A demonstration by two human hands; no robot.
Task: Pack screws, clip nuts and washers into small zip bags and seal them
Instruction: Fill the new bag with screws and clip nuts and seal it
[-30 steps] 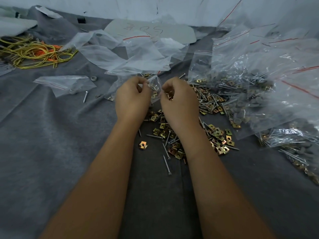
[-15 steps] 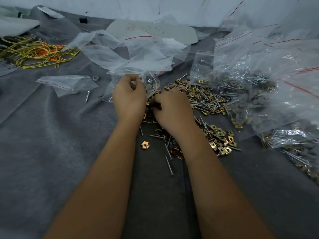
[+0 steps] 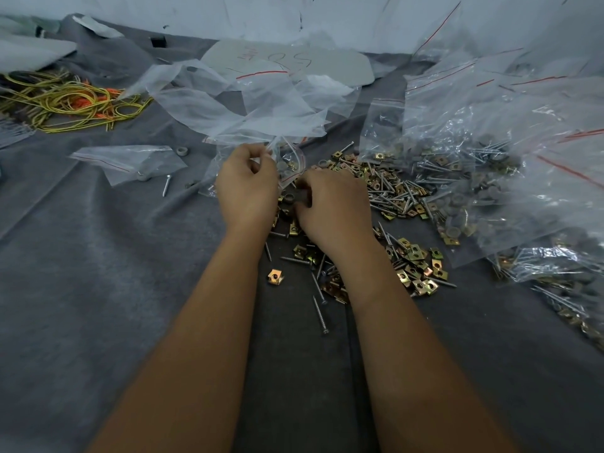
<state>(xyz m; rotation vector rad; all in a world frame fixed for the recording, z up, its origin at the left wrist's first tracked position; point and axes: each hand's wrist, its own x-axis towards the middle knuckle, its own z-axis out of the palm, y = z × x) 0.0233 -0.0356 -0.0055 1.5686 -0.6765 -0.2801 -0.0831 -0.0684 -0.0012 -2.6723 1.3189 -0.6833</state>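
My left hand point(image 3: 246, 186) pinches the mouth of a small clear zip bag point(image 3: 289, 161) with a red seal line, holding it just above the cloth. My right hand point(image 3: 333, 204) lies knuckles-up on the loose pile, its fingers curled around grey washers point(image 3: 295, 198) right below the bag's mouth. Gold clip nuts point(image 3: 413, 273) and silver screws point(image 3: 318, 308) are scattered around and under both hands. What the bag holds is blurred, though some small parts show through it.
Large clear bags point(image 3: 490, 152) full of screws, nuts and washers are heaped at the right. Empty zip bags point(image 3: 248, 106) lie behind my hands, and another bag point(image 3: 130, 161) at the left. Yellow and orange wires point(image 3: 65, 103) sit far left on the grey cloth point(image 3: 98, 289).
My right hand has dropped from the bag's mouth down onto the pile and closed on washers. My left hand kept hold of the bag and lowered a little.
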